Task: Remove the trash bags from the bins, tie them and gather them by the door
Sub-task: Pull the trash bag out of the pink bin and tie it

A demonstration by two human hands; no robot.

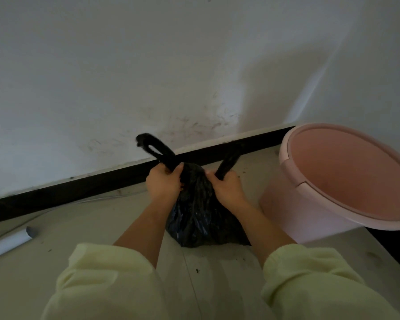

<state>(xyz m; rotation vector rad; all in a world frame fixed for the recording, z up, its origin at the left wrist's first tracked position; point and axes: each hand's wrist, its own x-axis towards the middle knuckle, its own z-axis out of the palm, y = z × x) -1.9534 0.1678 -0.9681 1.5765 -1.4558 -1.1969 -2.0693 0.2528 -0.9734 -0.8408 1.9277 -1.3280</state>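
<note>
Resting on the floor (102,229) beside a pink bin (286,204), a black trash bag (203,218) is gripped by its handles, one clenched in fingers of the left hand (163,183), the other seemingly in the right hand (226,189).

Ahead: the wall (125,65) and dark skirting board (79,189) close off the way just behind the black trash bag (201,213).
Right: the pink bin (286,204) stands just beside the bag and blocks that side.
Left: open floor (90,227) reaches to a white tube (7,244) lying near the skirting.
</note>
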